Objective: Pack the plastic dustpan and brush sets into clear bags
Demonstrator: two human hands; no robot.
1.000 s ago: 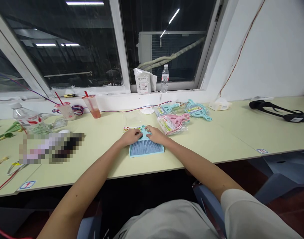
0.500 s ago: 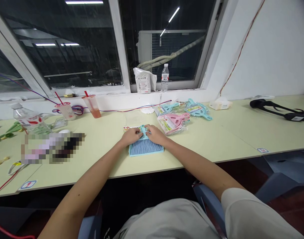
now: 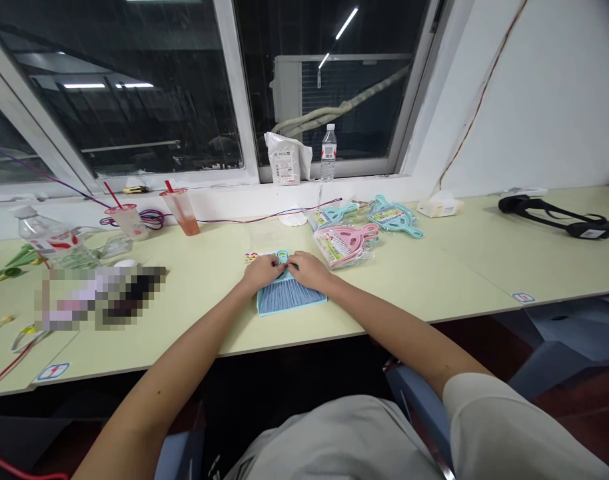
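Note:
A small hand brush [image 3: 290, 292] with grey-blue bristles lies nested in a light-blue dustpan [image 3: 293, 311] on the table, bristles toward me. My left hand [image 3: 262, 272] grips the brush's handle area from the left, fingers curled and thumb on top. From the right, my right hand [image 3: 308, 269] closes on the same part, its thumb and fingertips almost meeting the left ones. The handle's looped end shows beyond my fingers. A printed card in clear wrapping [image 3: 254, 256] lies just behind my left hand. My fingers hide most of the handle.
Wrapped pink [image 3: 347, 241] and blue brush sets [image 3: 395, 217] lie behind my right hand. Two drink cups with straws [image 3: 183, 212] and a large bottle [image 3: 54, 237] stand left. A tissue pack [image 3: 439, 205] and black headset [image 3: 554, 217] lie right. The table's front edge is close.
My thumbs and fingertips have drawn closer together over the handle, and more of its looped end shows. The brush and dustpan stay in place. The view has shifted slightly.

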